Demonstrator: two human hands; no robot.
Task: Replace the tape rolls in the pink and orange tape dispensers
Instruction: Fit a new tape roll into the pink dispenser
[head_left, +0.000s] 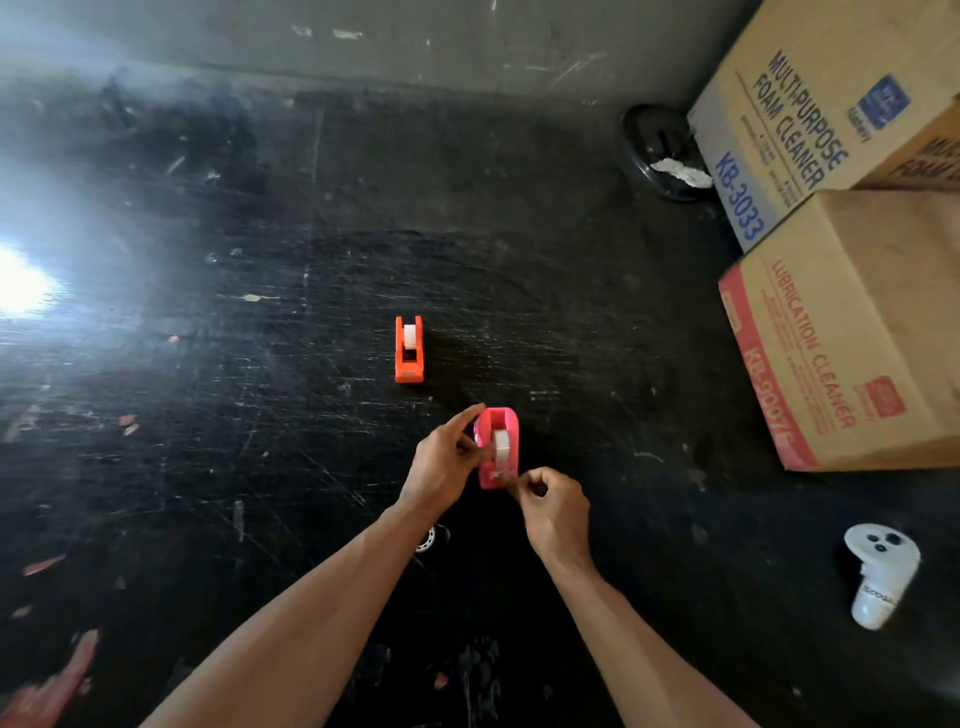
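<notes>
The pink tape dispenser (506, 423) stands on the dark scratched floor with a white tape roll (501, 445) seated in it. My left hand (447, 460) holds the dispenser by its left side, index finger stretched up along the wall. My right hand (553, 506) is curled at the dispenser's near end, by the cutter, thumb and fingers pinched together; the tape end itself is too thin to see. Farther away stands the orange tape dispenser (408, 349) with its own white roll (410, 336), untouched.
Cardboard boxes (841, 332) are stacked at the right. A white controller (880, 574) lies at the lower right. A round dark object (660, 150) sits by the wall. Part of a small ring (427, 540) shows under my left forearm. Glare whitens the left side.
</notes>
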